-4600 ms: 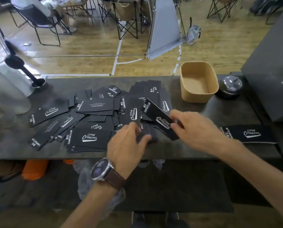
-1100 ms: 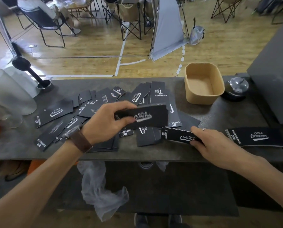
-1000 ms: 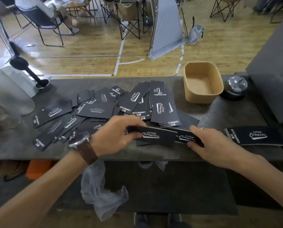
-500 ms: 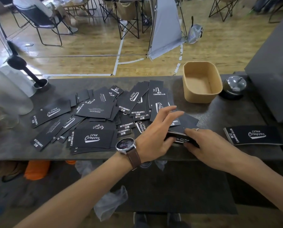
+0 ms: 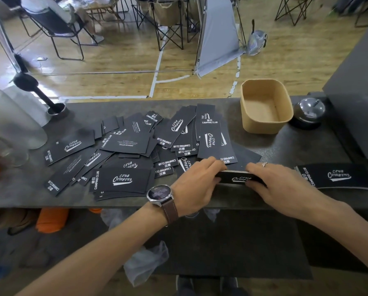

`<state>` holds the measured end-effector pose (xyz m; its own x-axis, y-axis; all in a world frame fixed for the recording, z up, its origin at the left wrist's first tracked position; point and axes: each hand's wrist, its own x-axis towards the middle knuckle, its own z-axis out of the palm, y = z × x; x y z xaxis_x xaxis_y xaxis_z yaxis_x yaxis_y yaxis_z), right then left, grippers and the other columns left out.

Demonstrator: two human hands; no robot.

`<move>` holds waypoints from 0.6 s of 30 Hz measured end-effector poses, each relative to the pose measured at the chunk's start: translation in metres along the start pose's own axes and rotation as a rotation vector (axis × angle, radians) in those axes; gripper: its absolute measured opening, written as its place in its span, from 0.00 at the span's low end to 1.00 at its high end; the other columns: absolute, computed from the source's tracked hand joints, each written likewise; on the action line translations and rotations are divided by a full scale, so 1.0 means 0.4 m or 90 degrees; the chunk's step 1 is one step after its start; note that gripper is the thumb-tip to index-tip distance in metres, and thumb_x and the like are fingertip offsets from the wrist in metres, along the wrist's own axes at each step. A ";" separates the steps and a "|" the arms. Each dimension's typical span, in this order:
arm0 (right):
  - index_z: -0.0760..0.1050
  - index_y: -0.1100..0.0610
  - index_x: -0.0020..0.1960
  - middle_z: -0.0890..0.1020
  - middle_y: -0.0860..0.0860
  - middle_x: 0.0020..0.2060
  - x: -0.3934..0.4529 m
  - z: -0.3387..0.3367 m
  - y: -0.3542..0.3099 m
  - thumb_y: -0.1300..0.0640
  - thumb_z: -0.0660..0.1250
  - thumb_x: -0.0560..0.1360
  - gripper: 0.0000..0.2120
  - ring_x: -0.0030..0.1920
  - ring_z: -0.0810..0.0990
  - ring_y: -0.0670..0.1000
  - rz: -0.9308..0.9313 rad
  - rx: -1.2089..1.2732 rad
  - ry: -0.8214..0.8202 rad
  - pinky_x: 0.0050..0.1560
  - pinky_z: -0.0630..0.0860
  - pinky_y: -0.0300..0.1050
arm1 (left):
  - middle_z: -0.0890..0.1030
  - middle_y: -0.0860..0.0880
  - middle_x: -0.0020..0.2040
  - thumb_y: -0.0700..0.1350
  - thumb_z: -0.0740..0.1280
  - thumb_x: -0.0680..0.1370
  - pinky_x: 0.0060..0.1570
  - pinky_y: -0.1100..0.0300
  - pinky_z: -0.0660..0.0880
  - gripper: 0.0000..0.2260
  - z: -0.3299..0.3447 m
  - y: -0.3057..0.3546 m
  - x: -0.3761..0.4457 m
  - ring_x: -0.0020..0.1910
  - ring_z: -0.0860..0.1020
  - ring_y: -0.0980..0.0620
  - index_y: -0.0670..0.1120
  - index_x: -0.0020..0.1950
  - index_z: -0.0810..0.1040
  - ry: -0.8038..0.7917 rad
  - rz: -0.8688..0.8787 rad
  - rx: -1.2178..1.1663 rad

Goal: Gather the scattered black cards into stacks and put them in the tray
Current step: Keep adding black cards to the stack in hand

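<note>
Black cards [image 5: 131, 146] lay scattered across the middle of the dark tabletop [image 5: 285, 146], overlapping in a loose heap, most showing white lettering. Near the front edge a small stack [image 5: 238, 178] of them sat between the two hands. The left hand [image 5: 197, 184], with a watch [image 5: 160, 192] on its wrist, gripped the stack's left end, fingers [image 5: 213, 165] curled over the top edge and lying close together. The right hand [image 5: 279, 184] held the right end, its fingers bent around that end with a ring [image 5: 264, 164] on one of them; whether the thumbs pressed the near side could not be told. A tidier pile [image 5: 123, 182] lay just left of the left hand, near the tabletop's front edge. Well to the right, another gathered stack [image 5: 337, 176] rested flat, apart from the right hand.

The tan tray [image 5: 264, 124] stood at the far right of the heap, near the tabletop's back edge, with nothing visible inside it. Just beside it on the right sat a round metal bell [image 5: 309, 110]. At the far left stood clear plastic cups [image 5: 14, 120] and a black tamper-like tool [image 5: 37, 92].
</note>
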<state>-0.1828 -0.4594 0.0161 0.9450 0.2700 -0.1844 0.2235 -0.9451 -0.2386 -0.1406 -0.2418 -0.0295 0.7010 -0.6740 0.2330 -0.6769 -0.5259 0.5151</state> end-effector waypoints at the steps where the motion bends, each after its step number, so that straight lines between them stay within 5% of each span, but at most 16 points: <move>1: 0.65 0.47 0.47 0.71 0.42 0.38 -0.004 -0.003 0.007 0.48 0.61 0.80 0.06 0.43 0.75 0.48 0.002 -0.001 0.008 0.44 0.74 0.51 | 0.74 0.49 0.49 0.43 0.62 0.80 0.51 0.54 0.69 0.07 -0.009 -0.004 -0.004 0.47 0.72 0.50 0.44 0.57 0.73 0.014 -0.001 0.004; 7: 0.65 0.48 0.50 0.73 0.43 0.39 -0.015 0.006 0.024 0.48 0.60 0.81 0.05 0.42 0.76 0.49 0.019 0.009 -0.004 0.44 0.76 0.52 | 0.75 0.51 0.43 0.50 0.64 0.79 0.45 0.53 0.71 0.07 -0.041 -0.066 0.021 0.42 0.74 0.50 0.47 0.47 0.75 0.169 -0.160 0.102; 12: 0.64 0.47 0.49 0.72 0.43 0.40 -0.016 0.005 0.025 0.48 0.60 0.81 0.06 0.42 0.74 0.47 0.020 0.018 -0.008 0.44 0.75 0.50 | 0.75 0.50 0.45 0.47 0.66 0.76 0.45 0.53 0.73 0.04 -0.066 -0.082 0.117 0.43 0.75 0.49 0.48 0.48 0.75 0.152 -0.224 0.122; 18: 0.64 0.48 0.50 0.70 0.42 0.39 -0.014 0.008 0.033 0.48 0.60 0.81 0.06 0.41 0.73 0.47 0.020 0.026 -0.016 0.44 0.74 0.48 | 0.71 0.46 0.67 0.57 0.74 0.69 0.64 0.47 0.68 0.32 -0.141 -0.135 0.311 0.65 0.70 0.43 0.49 0.70 0.69 -0.191 -0.207 0.266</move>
<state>-0.1861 -0.4729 0.0109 0.9450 0.2456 -0.2162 0.1837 -0.9451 -0.2704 -0.0041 -0.2678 0.0181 0.8337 -0.5294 -0.1567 -0.5120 -0.8476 0.1397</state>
